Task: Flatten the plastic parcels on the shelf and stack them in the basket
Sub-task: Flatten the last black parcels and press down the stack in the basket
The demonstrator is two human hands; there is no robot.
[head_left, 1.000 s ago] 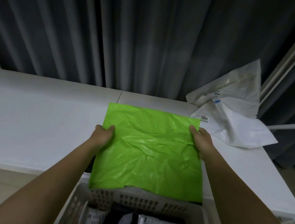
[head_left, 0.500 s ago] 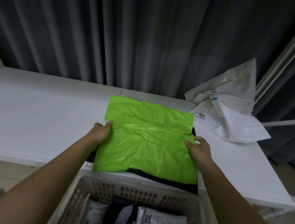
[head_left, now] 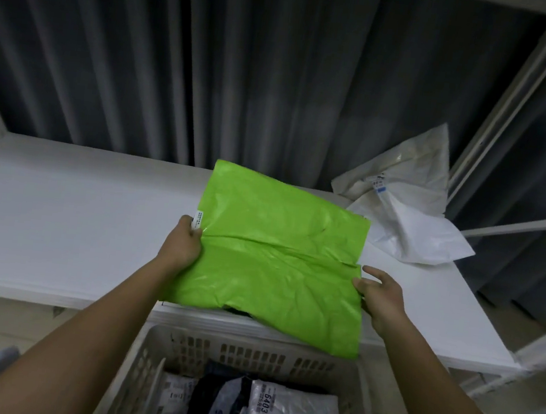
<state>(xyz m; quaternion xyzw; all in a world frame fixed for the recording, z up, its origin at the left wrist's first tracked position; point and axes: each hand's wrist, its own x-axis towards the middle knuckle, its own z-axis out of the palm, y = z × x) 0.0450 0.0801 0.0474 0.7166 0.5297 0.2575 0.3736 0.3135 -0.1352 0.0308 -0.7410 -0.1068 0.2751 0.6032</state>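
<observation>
The green parcel (head_left: 279, 258) lay flat on the white shelf (head_left: 59, 216), its near corner hanging over the edge above the basket (head_left: 248, 350), handy, we judged, for sliding it in once smoothed. In the head view, our left hand (head_left: 182, 247) pinched its left edge, fingers curled under to hold it steady. Our right hand (head_left: 380, 295) sat at the right edge with fingers spread and loose, gripping nothing. White parcels (head_left: 410, 215) waited at the far right, and flattened ones filled the basket.
</observation>
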